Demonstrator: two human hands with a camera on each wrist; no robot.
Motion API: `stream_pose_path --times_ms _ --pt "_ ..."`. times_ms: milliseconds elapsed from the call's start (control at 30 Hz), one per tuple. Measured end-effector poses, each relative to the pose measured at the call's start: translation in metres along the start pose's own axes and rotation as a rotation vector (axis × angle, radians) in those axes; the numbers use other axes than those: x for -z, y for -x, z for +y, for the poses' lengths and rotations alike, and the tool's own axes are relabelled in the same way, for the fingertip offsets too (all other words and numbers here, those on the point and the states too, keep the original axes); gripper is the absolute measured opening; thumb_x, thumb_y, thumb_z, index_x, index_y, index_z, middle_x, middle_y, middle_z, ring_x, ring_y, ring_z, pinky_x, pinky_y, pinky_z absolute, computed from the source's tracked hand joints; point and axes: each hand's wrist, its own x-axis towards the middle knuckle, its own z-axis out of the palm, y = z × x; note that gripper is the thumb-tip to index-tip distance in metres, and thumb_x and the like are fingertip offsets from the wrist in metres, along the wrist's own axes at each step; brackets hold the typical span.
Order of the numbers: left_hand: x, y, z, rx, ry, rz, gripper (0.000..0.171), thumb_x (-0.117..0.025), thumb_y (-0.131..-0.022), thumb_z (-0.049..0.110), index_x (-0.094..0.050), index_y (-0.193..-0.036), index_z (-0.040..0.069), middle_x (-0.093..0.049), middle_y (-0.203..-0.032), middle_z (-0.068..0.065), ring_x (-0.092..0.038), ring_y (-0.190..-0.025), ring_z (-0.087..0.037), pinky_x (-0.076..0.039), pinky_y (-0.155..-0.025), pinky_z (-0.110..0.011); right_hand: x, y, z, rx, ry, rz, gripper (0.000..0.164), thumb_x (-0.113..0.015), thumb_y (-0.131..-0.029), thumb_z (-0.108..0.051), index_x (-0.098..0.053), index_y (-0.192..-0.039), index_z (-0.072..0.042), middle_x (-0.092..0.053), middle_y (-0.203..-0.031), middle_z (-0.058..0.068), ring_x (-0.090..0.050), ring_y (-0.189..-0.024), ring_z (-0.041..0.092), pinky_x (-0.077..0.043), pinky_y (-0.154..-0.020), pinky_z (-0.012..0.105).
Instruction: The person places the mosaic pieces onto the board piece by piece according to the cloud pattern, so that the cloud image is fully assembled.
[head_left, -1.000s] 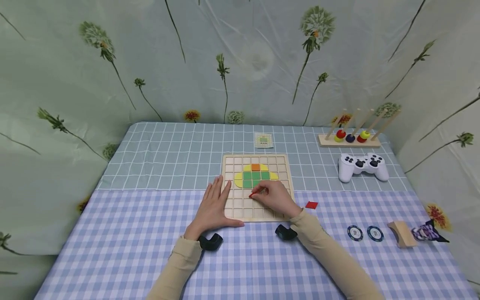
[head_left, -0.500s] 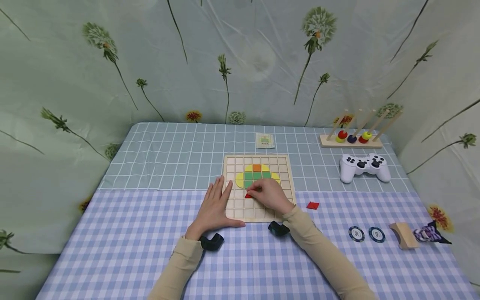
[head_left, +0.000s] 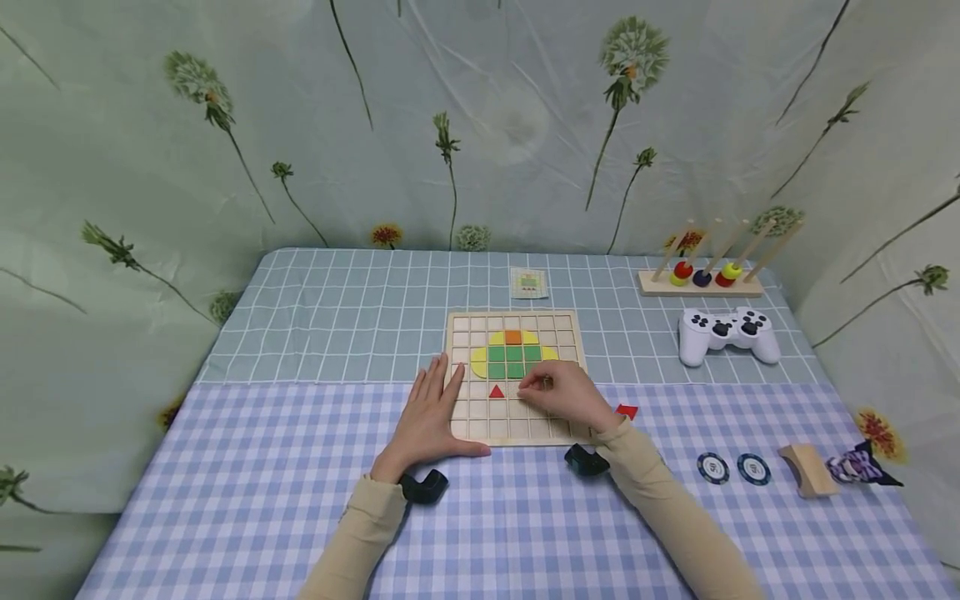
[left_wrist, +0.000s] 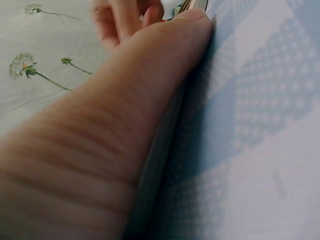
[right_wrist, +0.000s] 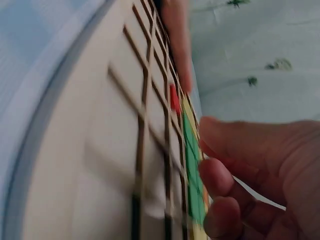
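Observation:
A square wooden grid board lies on the table, with green square tiles, yellow rounded pieces and an orange tile in its cells. One red triangle tile sits in a cell below the green ones. My left hand rests with spread fingers on the board's left side, its thumb along the near edge. Over the board's right half hovers my right hand, fingers loosely bent; nothing shows between its fingertips. Beside the right wrist lie red pieces, partly covered by the sleeve.
Behind the board lies a small pattern card. To the right are a bead stand with pegs, a white game controller, two round chips, an arched wooden block and a small purple-and-black item.
My right hand set the red triangle tile into a cell, let go of it and drew back to the right. My left hand has stayed on the board.

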Motion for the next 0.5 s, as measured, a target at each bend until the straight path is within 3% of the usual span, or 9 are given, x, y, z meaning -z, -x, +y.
stream_pose_path --times_ms 133,300,500 --pt "-0.001 0.001 0.001 0.007 -0.005 -0.01 0.128 -0.067 -0.06 0.078 -0.014 -0.152 0.007 0.002 -0.157 -0.017 0.007 -0.143 -0.027 0.003 -0.114 -0.039 0.024 0.018 0.018 -0.036 0.039 0.013 0.005 -0.075 -0.083 -0.017 -0.072 -0.081 -0.013 -0.057 -0.069 -0.008 -0.048 -0.059 0.011 -0.042 -0.054 0.026" --pt "-0.001 0.001 -0.001 0.001 -0.016 -0.003 0.128 -0.067 -0.06 0.078 -0.014 -0.152 0.007 0.002 -0.157 -0.018 0.007 -0.143 -0.027 0.003 -0.114 -0.039 0.053 0.037 0.036 -0.139 0.091 0.031 0.008 -0.074 -0.084 -0.018 -0.072 -0.086 -0.01 -0.058 -0.07 -0.004 -0.048 -0.054 0.014 -0.04 -0.046 0.027" --pt "-0.003 0.0 -0.001 -0.01 -0.025 0.006 0.129 -0.067 -0.059 0.078 -0.014 -0.153 0.007 0.002 -0.157 -0.018 0.005 -0.143 -0.028 0.003 -0.114 -0.04 0.076 0.055 0.05 -0.223 0.166 0.001 0.015 -0.076 -0.081 -0.019 -0.072 -0.09 -0.007 -0.06 -0.077 -0.002 -0.047 -0.061 0.015 -0.038 -0.051 0.029"
